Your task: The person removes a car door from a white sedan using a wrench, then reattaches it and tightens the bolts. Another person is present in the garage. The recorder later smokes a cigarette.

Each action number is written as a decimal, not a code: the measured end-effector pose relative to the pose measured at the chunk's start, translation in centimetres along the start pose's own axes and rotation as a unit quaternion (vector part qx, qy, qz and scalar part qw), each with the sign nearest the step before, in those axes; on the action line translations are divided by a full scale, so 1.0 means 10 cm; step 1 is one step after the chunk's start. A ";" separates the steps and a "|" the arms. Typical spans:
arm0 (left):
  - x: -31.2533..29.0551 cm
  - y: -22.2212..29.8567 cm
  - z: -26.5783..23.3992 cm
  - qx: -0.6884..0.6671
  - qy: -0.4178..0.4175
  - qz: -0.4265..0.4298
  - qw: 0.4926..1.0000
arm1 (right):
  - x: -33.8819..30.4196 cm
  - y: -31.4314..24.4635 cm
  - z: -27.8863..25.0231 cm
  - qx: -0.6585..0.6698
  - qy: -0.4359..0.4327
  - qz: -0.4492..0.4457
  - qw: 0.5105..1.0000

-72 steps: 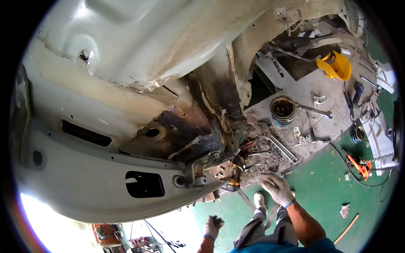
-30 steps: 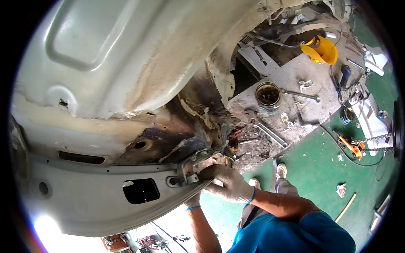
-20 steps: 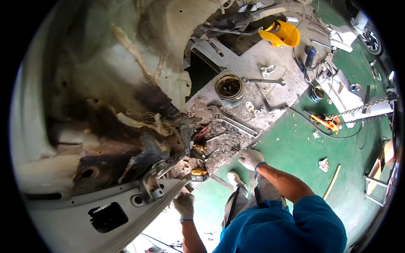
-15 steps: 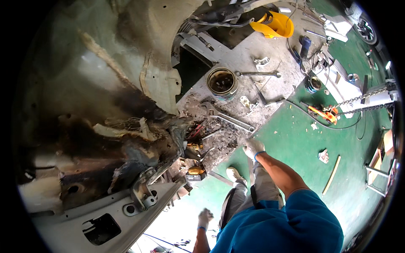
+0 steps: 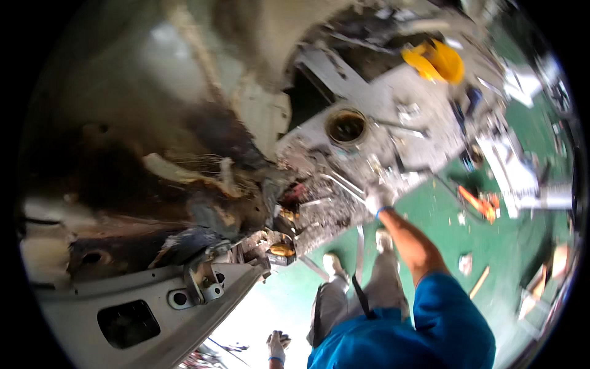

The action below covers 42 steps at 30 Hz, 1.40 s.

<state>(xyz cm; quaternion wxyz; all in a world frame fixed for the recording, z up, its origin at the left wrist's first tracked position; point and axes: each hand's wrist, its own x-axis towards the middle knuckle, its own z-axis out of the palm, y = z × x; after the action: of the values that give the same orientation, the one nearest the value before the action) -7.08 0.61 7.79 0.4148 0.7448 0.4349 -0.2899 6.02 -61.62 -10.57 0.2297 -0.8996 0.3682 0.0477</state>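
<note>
My right hand (image 5: 380, 198), in a pale work glove, is closed over the handle end of an adjustable wrench (image 5: 345, 186) on the gritty metal plate (image 5: 393, 89). Motion smears the fingers and hides the wrench's jaw. Down at the lower edge, my gloved left hand (image 5: 278, 345) hangs apart from everything, fingers curled; something dark shows at them, too small to name. Beyond the wrench stands a round open can (image 5: 346, 127) with dark contents. A long combination wrench (image 5: 399, 127) lies to the can's right.
A scorched, cut vehicle body panel (image 5: 203, 184) fills the left side. Near its edge sits a yellow-and-black power tool (image 5: 281, 252). A yellow helmet-like shell (image 5: 435, 61) and a blue power tool (image 5: 473, 100) lie farther off. An orange clamp (image 5: 482, 204) rests on the green floor.
My right hand has reached forward onto the wrench's handle end. My left hand has moved down and left. The view has shifted, so the can and plate sit farther right.
</note>
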 end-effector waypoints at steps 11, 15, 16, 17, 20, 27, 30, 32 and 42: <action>-0.31 -1.99 1.03 -0.105 -0.115 -0.057 0.986 | 0.29 -1.03 1.39 -0.294 0.315 -0.307 0.849; -0.60 -2.61 1.12 -0.157 -0.049 -0.133 0.977 | 0.10 -1.29 1.05 -0.147 -0.108 -0.279 0.943; -0.64 -2.70 1.10 -0.162 -0.038 -0.145 0.975 | 0.11 -1.25 1.03 -0.137 -0.110 -0.271 0.947; -0.66 -2.79 1.09 -0.167 -0.028 -0.156 0.973 | 0.11 -1.18 0.99 -0.127 -0.112 -0.262 0.950; -0.66 -2.98 1.03 -0.166 -0.013 -0.179 0.970 | 0.08 -1.11 0.95 -0.147 -0.027 -0.271 0.951; -0.58 -2.75 1.07 -0.240 -0.004 -0.048 0.970 | 0.00 -0.98 1.19 -0.202 0.047 -0.371 0.905; -0.61 -2.57 1.07 -0.237 -0.026 -0.009 0.971 | -0.01 -0.96 1.21 -0.187 0.038 -0.367 0.910; -0.66 -2.45 1.05 -0.190 -0.043 -0.046 0.980 | 0.02 -0.87 1.26 -0.154 0.032 -0.368 0.917; -0.71 -2.57 1.06 -0.224 -0.050 -0.085 0.970 | -0.11 -0.21 1.15 0.285 -0.137 -0.042 0.948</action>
<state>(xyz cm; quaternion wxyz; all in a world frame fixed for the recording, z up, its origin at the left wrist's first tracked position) -33.92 -4.38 -1.20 0.5659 0.5777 0.5296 -0.2561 7.66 -54.43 -19.75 0.5262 -0.7962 0.2937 0.0538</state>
